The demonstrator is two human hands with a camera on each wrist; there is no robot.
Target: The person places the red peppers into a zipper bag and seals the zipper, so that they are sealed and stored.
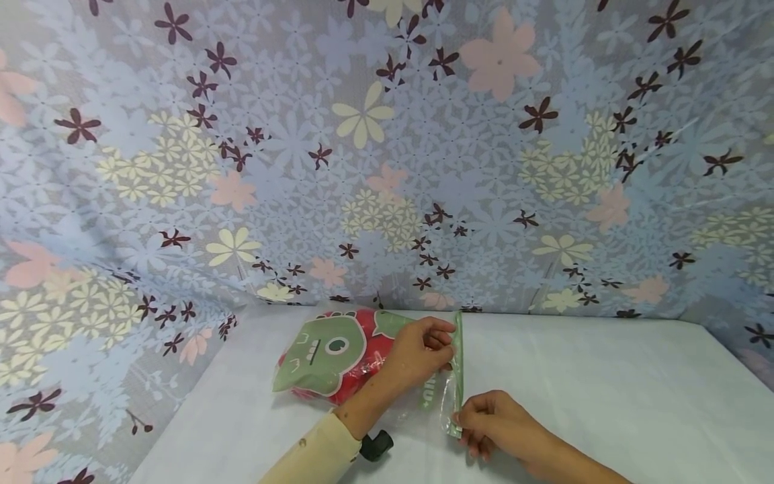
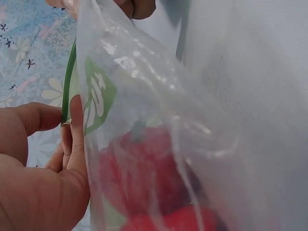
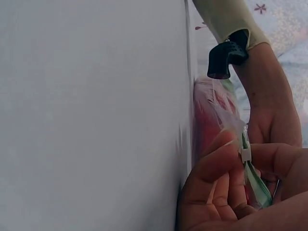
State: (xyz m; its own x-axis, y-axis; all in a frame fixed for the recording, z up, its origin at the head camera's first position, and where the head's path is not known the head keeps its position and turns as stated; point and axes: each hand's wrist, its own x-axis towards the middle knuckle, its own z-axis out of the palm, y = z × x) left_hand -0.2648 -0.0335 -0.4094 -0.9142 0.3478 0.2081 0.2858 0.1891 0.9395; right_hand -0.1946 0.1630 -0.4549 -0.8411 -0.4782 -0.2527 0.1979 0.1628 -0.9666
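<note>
A clear zip bag [image 1: 335, 349] printed with a green one-eyed cartoon monster lies on the white table, its green-edged mouth toward the right. Red contents [image 2: 139, 178] show through the plastic. My left hand [image 1: 417, 349] reaches across the bag and pinches the green edge [image 2: 70, 77] between thumb and finger. At the near corner of the mouth, my right hand [image 1: 502, 423] pinches a small white zip slider [image 3: 246, 155] between thumb and forefinger. Below the slider, in the right wrist view, the green strips [image 3: 257, 185] stand slightly apart.
A white-covered table [image 1: 574, 376] spreads under the hands. Behind it and to the left hangs a flower-patterned cloth [image 1: 290, 154]. A black device [image 1: 376, 446] sits at the left wrist, beside a cream sleeve [image 1: 317, 450].
</note>
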